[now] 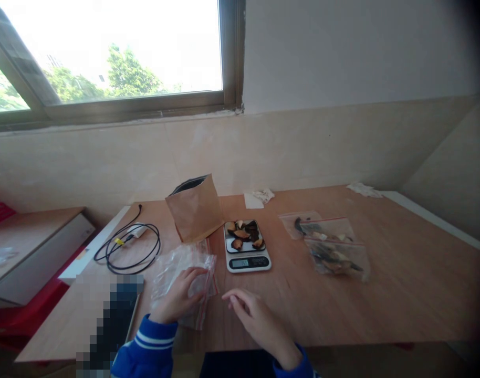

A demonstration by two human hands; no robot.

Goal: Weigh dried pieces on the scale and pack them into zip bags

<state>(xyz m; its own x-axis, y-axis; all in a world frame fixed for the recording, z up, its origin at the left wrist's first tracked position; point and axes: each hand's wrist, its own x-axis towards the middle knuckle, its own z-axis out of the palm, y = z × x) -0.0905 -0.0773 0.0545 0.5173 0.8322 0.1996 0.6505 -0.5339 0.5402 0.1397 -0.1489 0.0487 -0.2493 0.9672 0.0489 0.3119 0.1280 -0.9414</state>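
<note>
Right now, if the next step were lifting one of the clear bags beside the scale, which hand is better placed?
Left, I'd judge: the left hand is already over the clear bags; the right hand is off to their right, nearer the table edge.

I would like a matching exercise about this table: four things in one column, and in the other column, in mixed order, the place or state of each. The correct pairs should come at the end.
Things:
1. brown paper bag
2. digital scale
3. black cable
4. left hand

Places and states:
A. lying in loops
B. over the clear plastic bags
C. standing, with its top open
D. under dark and tan pieces

Right pairs: 1-C, 2-D, 3-A, 4-B
</note>
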